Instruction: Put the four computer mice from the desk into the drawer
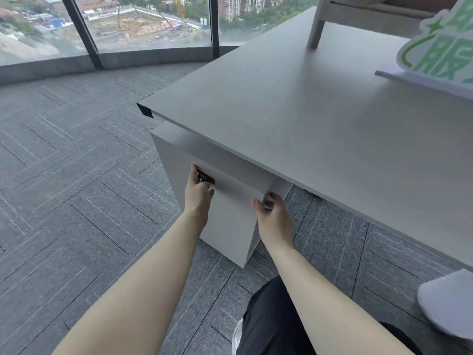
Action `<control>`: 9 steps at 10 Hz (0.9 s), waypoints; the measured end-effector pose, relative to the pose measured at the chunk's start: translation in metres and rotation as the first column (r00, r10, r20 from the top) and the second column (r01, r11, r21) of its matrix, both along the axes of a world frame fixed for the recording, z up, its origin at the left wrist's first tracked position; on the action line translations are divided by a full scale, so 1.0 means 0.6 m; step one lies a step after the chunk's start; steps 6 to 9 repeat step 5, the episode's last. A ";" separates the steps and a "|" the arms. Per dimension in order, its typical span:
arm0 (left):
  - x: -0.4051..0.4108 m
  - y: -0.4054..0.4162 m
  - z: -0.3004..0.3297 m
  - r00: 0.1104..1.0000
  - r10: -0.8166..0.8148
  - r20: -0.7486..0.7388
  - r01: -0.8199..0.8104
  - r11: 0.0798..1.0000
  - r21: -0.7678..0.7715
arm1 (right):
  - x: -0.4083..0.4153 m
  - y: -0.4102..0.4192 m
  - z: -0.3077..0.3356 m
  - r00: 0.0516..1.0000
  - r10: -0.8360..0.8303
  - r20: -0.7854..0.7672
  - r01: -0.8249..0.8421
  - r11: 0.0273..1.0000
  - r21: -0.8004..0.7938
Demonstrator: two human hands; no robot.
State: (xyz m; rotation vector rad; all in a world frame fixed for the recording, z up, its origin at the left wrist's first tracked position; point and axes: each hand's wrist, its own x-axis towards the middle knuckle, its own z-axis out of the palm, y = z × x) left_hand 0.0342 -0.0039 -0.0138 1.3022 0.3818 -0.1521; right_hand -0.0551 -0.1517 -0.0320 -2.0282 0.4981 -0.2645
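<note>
A white drawer cabinet (230, 226) stands under the corner of the grey desk (320, 119). Its top drawer (238, 187) has a black combination lock (205, 177) at its left end. My left hand (198, 192) grips the drawer front's left end, fingers by the lock. My right hand (272, 213) grips the right end of the same drawer front. The drawer front appears slightly out from the cabinet; its inside is hidden. No computer mouse shows on the visible part of the desk.
A green-and-white sign on a white base (435, 55) stands at the desk's right. A white stand leg (317, 29) rests at the far side. Grey carpet (76, 175) runs to a glass window wall (128, 26). A grey chair seat (448, 303) sits at lower right.
</note>
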 end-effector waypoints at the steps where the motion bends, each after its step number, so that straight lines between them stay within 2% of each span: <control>1: 0.005 0.007 -0.002 0.999 -0.046 -0.004 0.046 0.998 0.045 | 0.000 0.001 0.011 1.000 0.000 -0.027 0.000 1.000 -0.023; 3: -0.015 0.022 -0.001 0.996 -0.092 -0.015 0.093 0.978 0.186 | -0.021 0.001 0.038 0.992 0.023 -0.124 -0.032 0.997 -0.073; 4: -0.049 0.030 -0.001 0.997 -0.058 -0.045 0.067 0.970 0.232 | -0.046 -0.001 0.051 0.992 0.039 -0.119 -0.045 0.998 -0.044; 5: -0.133 0.046 -0.008 0.995 -0.072 -0.076 0.091 0.954 0.284 | -0.087 0.001 0.079 0.996 0.080 -0.035 -0.079 0.996 0.042; 9: -0.133 0.046 -0.008 0.995 -0.072 -0.076 0.091 0.954 0.284 | -0.087 0.001 0.079 0.996 0.080 -0.035 -0.079 0.996 0.042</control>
